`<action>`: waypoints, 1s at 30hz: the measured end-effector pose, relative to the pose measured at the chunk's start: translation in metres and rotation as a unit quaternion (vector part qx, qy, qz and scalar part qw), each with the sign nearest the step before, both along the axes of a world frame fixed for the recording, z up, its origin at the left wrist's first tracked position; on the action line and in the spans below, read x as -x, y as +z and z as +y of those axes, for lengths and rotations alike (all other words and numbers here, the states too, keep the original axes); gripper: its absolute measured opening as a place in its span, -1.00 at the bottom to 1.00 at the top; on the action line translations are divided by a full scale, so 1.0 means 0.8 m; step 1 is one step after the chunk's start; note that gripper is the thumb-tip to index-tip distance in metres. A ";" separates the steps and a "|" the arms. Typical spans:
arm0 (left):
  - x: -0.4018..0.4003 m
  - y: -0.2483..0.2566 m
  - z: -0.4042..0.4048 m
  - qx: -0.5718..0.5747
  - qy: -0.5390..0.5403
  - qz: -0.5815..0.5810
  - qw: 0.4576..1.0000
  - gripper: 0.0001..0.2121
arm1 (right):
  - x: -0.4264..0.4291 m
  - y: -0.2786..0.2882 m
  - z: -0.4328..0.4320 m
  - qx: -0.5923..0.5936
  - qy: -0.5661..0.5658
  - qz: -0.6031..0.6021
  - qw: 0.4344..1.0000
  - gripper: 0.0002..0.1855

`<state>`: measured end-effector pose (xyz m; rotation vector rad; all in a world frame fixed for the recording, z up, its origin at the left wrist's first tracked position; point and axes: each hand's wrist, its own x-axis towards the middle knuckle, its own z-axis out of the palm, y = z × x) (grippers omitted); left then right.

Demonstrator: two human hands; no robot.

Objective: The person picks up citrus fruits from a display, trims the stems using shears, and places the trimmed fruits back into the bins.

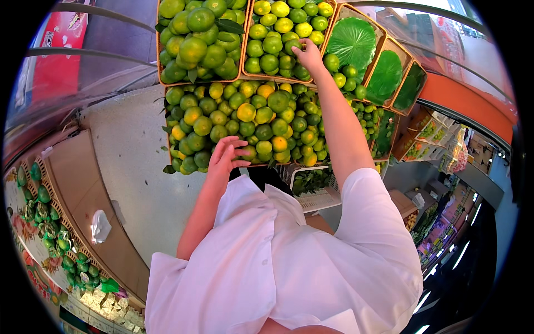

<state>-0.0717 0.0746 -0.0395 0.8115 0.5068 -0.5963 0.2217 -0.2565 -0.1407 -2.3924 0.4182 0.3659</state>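
My right hand (pixel 309 55) reaches into the upper middle wicker basket (pixel 246 72), with thumb and fingertips closed around a green citrus fruit (pixel 293 46). Green and yellow-green citrus fruits lie in rows around it. Above the near edge of the lower citrus pile (pixel 246 112), my left hand (pixel 227 156) is empty, its fingers spread and slightly bent. That pile mixes green fruits with several orange-tinged ones. Whether the left fingertips touch the fruit is unclear.
Larger green citrus fruits (pixel 200 46) fill the upper left basket. Baskets on the right hold green leaf-shaped liners (pixel 351 41). Under the display stands a white plastic crate (pixel 321 200) with leaves. Netted green fruits (pixel 44 194) and a crumpled plastic bag (pixel 100 226) lie at left.
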 end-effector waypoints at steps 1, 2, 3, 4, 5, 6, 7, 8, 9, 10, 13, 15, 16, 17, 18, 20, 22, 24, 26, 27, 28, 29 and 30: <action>0.002 -0.002 0.003 0.005 0.002 0.003 1.000 -0.72 | -0.006 -0.011 -0.010 -0.021 -0.036 0.022 0.999 -0.40; 0.002 -0.004 0.006 0.010 0.002 0.006 1.000 -0.72 | -0.007 -0.027 -0.019 -0.033 -0.047 0.017 0.998 -0.39; 0.004 -0.007 0.009 0.010 0.007 0.007 1.000 -0.72 | -0.007 -0.030 -0.016 -0.033 -0.048 0.014 0.998 -0.38; 0.005 -0.010 0.012 0.011 0.011 0.008 1.000 -0.72 | -0.008 -0.033 -0.014 -0.033 -0.049 0.011 0.998 -0.38; 0.005 -0.014 0.013 0.011 0.014 0.009 1.000 -0.71 | -0.008 -0.036 -0.013 -0.032 -0.051 0.009 0.998 -0.38; 0.005 -0.015 0.015 0.009 0.018 0.007 1.000 -0.71 | -0.007 -0.029 -0.007 -0.024 -0.049 0.013 0.998 -0.41; 0.005 -0.016 0.016 0.007 0.021 0.006 1.000 -0.71 | -0.006 -0.028 -0.005 -0.016 -0.037 0.009 0.999 -0.42; 0.006 -0.016 0.016 0.005 0.024 0.005 1.000 -0.71 | -0.005 -0.024 -0.003 -0.008 -0.026 0.004 1.000 -0.43; 0.004 -0.017 0.016 0.005 0.023 0.005 1.000 -0.71 | -0.004 -0.020 -0.002 0.000 -0.018 -0.003 1.000 -0.44; 0.004 -0.017 0.015 0.005 0.023 0.004 1.000 -0.71 | -0.003 -0.016 -0.002 0.023 0.000 0.000 1.000 -0.45; 0.004 -0.017 0.013 -0.002 0.018 0.005 1.000 -0.71 | -0.002 -0.009 0.000 0.086 0.052 0.008 0.995 -0.46; 0.005 -0.018 0.009 -0.005 0.014 0.004 1.000 -0.71 | -0.002 -0.008 0.000 0.117 0.090 0.013 0.989 -0.44; 0.006 -0.020 0.007 -0.004 0.012 0.002 1.000 -0.71 | -0.002 -0.008 -0.001 0.121 0.096 0.017 0.988 -0.44; 0.007 -0.022 0.005 -0.003 0.009 0.000 1.000 -0.71 | -0.002 -0.008 -0.002 0.125 0.102 0.022 0.987 -0.43; 0.008 -0.022 0.003 -0.006 0.007 -0.002 1.000 -0.71 | -0.001 -0.008 -0.003 0.128 0.107 0.025 0.986 -0.42; 0.010 -0.022 -0.005 -0.011 0.000 -0.005 1.000 -0.70 | 0.006 -0.009 -0.006 0.122 0.094 -0.013 0.988 -0.44; 0.010 -0.019 -0.012 -0.020 -0.009 -0.012 1.000 -0.70 | 0.017 0.009 -0.005 0.091 0.067 -0.078 0.991 -0.46; 0.007 -0.015 -0.021 -0.024 -0.023 -0.018 0.999 -0.70 | 0.042 0.029 -0.009 0.086 0.031 -0.163 0.982 -0.56; 0.003 -0.012 -0.031 -0.023 -0.035 -0.022 0.999 -0.72 | 0.079 0.050 -0.019 0.020 -0.017 -0.166 0.986 -0.60; 0.001 -0.011 -0.036 -0.041 -0.053 -0.037 0.997 -0.71 | 0.099 0.062 -0.022 -0.014 -0.035 -0.167 0.985 -0.62; -0.005 -0.010 -0.041 -0.060 -0.070 -0.051 0.994 -0.71 | 0.122 0.068 -0.026 -0.027 -0.049 -0.176 0.983 -0.64; -0.012 -0.011 -0.045 -0.080 -0.087 -0.066 0.991 -0.71 | 0.148 0.072 -0.032 -0.042 -0.062 -0.186 0.980 -0.66; -0.022 -0.018 -0.048 -0.114 -0.101 -0.099 0.983 -0.70 | 0.176 0.078 -0.037 -0.049 -0.074 -0.174 0.981 -0.66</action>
